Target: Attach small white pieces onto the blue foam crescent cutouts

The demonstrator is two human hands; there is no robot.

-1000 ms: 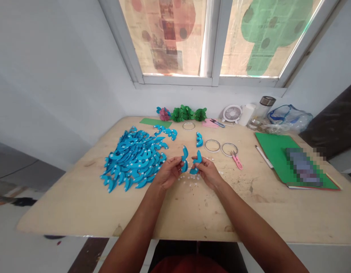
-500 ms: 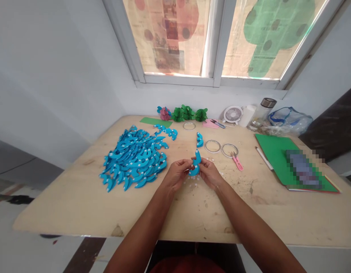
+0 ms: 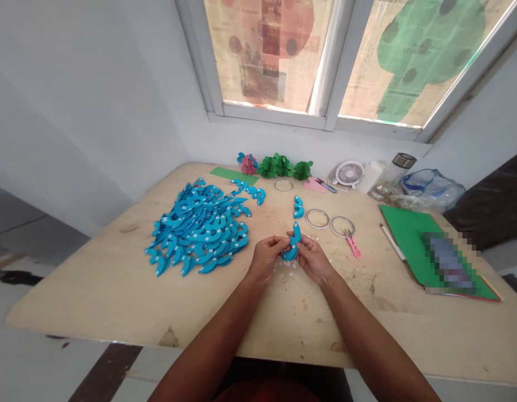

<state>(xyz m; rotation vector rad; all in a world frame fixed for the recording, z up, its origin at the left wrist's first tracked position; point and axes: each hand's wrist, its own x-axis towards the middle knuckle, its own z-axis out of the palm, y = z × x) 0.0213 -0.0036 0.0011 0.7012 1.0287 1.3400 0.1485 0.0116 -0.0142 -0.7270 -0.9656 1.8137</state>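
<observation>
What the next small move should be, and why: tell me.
Probably a firm squeeze of the blue curved piece between thumbs and fingers. The left hand and right hand meet at it, one from each side, so both can press. The pile of blue pieces carries white squares that look like sticky tabs, which pressure might help bond.
</observation>
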